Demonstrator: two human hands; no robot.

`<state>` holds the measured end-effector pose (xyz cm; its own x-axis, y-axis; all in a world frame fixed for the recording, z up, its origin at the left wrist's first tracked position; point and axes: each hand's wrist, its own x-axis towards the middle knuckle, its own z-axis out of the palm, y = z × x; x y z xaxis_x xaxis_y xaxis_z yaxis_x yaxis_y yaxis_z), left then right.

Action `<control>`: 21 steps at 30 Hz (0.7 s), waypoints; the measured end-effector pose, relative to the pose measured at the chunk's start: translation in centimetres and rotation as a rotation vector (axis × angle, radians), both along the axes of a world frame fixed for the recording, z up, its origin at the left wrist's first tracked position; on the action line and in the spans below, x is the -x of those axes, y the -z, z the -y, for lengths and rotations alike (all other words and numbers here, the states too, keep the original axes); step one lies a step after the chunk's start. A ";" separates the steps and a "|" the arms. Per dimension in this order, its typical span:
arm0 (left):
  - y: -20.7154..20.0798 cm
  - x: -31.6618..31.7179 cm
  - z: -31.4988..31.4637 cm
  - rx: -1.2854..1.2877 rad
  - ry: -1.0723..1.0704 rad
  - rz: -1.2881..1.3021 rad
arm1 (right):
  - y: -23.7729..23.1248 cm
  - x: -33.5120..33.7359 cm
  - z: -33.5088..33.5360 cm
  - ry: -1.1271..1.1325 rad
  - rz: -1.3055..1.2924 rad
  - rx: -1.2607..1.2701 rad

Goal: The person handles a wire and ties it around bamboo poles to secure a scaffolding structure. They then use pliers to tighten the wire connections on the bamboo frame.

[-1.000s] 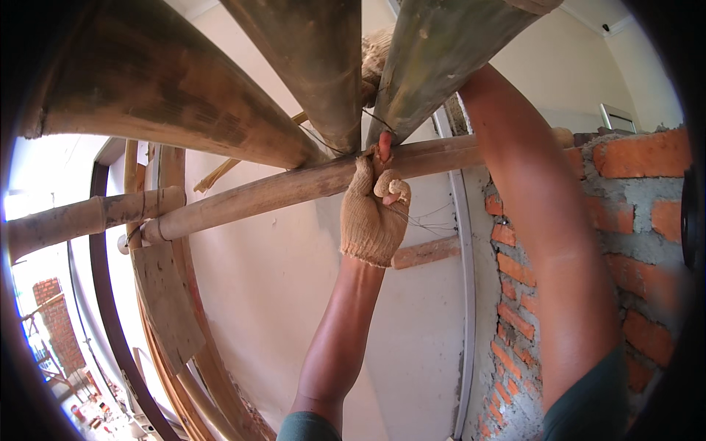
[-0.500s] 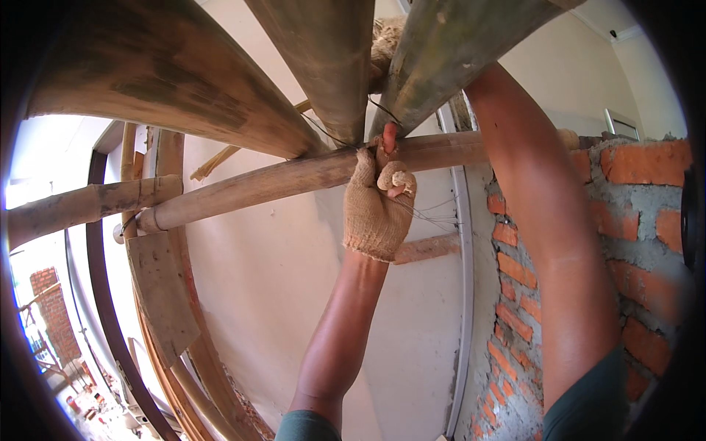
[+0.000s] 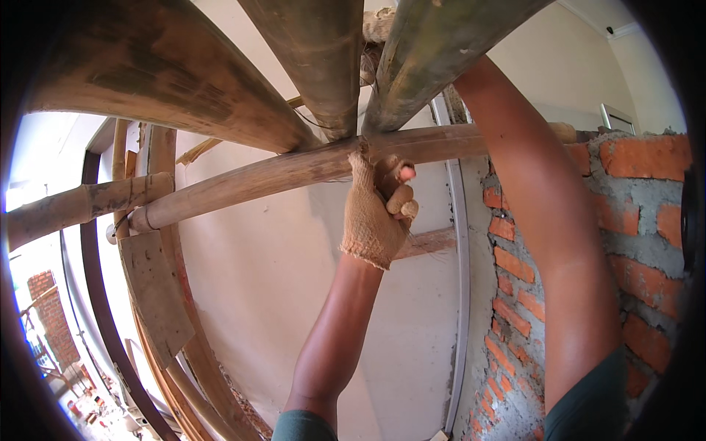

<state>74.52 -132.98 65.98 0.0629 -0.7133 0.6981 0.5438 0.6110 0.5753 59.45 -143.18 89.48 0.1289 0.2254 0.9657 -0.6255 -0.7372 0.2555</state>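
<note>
My left hand (image 3: 373, 213), in a beige knitted glove with bare fingertips, is raised to a horizontal bamboo pole (image 3: 257, 176). Its thumb points up against the pole, and the other fingers curl in toward the palm. Faint thin wires trail from beneath those fingers. Overhead, three thick bamboo poles, a left one (image 3: 176, 81), a middle one (image 3: 312, 66) and a right one (image 3: 441, 51), meet the crosspiece just above this hand. My right arm passes up behind the right pole. Between the middle and right poles part of my gloved right hand (image 3: 378, 26) shows; its fingers are mostly hidden.
A rough brick wall (image 3: 647, 228) with grey mortar rises close on the right. Behind the crosspiece stands a pale wall panel (image 3: 279, 294) with a metal edge strip (image 3: 461, 294). At left are another bamboo pole (image 3: 66, 209), upright timbers and a board (image 3: 154, 287).
My left hand has turned, its fingers shifting slightly right and down from the pole joint. My right glove shows a little higher between the poles. The view has shifted slightly.
</note>
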 end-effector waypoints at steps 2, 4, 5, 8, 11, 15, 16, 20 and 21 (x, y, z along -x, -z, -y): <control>0.7 0.9 -0.1 -0.041 -0.056 -0.006 | 0.1 0.8 -0.5 0.020 0.002 0.003; 1.5 0.4 0.3 -0.007 -0.027 -0.003 | 0.0 0.6 -0.7 0.018 -0.001 0.008; 1.8 0.4 0.3 -0.019 -0.050 -0.008 | 0.1 0.8 -0.8 0.018 0.001 0.006; 2.6 -0.2 -0.3 -0.054 -0.142 -0.028 | 0.4 0.1 -0.5 0.002 -0.009 0.000; 3.3 -2.1 -0.8 -0.052 -0.234 -0.018 | 0.4 -0.4 -0.7 -0.017 -0.007 0.004; 3.4 -4.3 -2.2 -0.074 -0.323 0.013 | 0.5 -0.2 -0.7 -0.018 0.003 0.002; 3.3 -4.6 -2.7 -0.088 -0.344 0.014 | 0.5 -0.3 -0.7 -0.019 0.007 0.002; 3.1 -4.6 -3.5 -0.101 -0.208 0.005 | 0.5 -0.1 -0.6 -0.024 0.013 -0.004; 3.1 -4.7 -3.6 -0.063 -0.133 0.037 | 0.4 -0.1 -0.7 -0.026 0.015 -0.004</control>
<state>79.24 -129.37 62.92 0.1349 -0.7430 0.6555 0.4378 0.6382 0.6333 59.59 -142.50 89.10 0.1087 0.2248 0.9683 -0.6100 -0.7541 0.2435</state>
